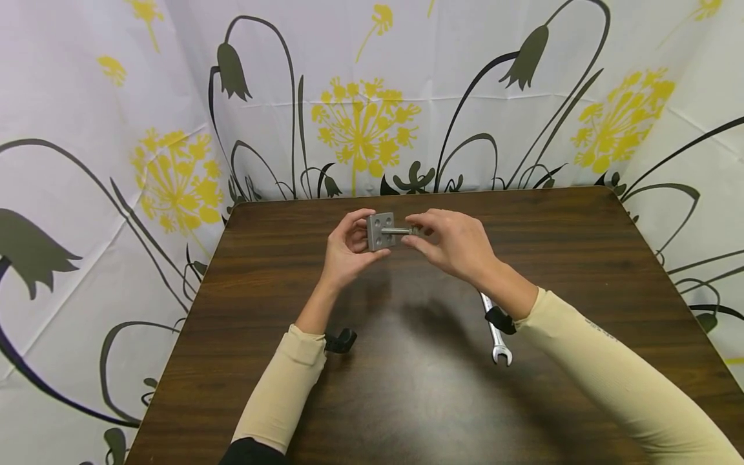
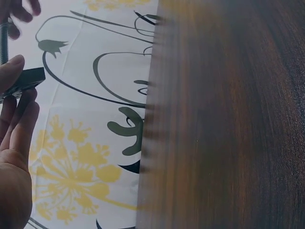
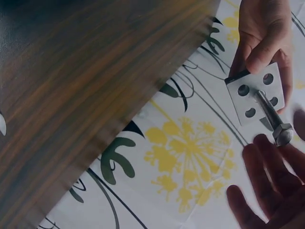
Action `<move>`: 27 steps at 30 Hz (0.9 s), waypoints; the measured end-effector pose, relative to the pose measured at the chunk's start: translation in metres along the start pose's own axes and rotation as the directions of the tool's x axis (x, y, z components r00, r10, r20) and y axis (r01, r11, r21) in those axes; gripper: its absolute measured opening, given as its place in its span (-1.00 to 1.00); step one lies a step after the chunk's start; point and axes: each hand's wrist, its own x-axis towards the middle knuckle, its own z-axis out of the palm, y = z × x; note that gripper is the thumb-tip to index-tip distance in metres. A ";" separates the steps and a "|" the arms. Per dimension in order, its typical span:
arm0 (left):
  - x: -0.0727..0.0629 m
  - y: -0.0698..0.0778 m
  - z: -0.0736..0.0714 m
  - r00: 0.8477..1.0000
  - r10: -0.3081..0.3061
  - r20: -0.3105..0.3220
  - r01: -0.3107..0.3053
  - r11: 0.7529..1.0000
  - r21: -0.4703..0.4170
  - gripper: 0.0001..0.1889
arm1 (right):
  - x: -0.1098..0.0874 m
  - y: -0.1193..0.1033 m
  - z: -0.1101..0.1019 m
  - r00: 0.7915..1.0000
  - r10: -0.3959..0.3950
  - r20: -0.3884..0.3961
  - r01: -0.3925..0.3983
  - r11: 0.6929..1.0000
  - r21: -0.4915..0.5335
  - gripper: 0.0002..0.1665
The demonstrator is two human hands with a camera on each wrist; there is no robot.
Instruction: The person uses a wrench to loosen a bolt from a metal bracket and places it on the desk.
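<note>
My left hand [image 1: 347, 248] grips a grey square metal block [image 1: 380, 231] by its edges, thumb below and fingers above in the head view. Round holes show on the block's face, and a hex bolt [image 3: 271, 112] stands out from its middle. My right hand [image 1: 456, 242] is at the bolt's outer end. Its thumb and fingertips lie around the hex head [image 3: 283, 134], with a gap to the head showing in the right wrist view. The left wrist view catches only the block's dark edge [image 2: 32, 75] and part of the bolt.
An open-end wrench [image 1: 498, 342] lies on the brown wooden table [image 1: 279, 271], partly hidden under the right forearm. Dark wrist-camera mounts [image 1: 341, 341] stick out at both wrists. A white curtain [image 1: 407, 58] with flower prints hangs behind the table and along its sides.
</note>
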 end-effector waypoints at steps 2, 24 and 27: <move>0.000 0.000 0.000 1.000 0.000 0.002 0.000 1.000 -0.001 -0.25 | 0.000 0.000 0.000 1.000 0.026 0.009 -0.026 1.000 0.002 -0.71; -0.001 0.003 0.000 1.000 -0.011 -0.008 0.011 1.000 0.012 -0.25 | 0.001 -0.003 0.000 0.998 0.069 0.001 -0.069 0.997 0.021 -0.72; -0.001 0.003 0.000 1.000 -0.021 -0.013 0.021 1.000 0.009 -0.25 | 0.000 -0.002 -0.001 0.999 0.042 0.022 -0.043 0.999 0.025 -0.70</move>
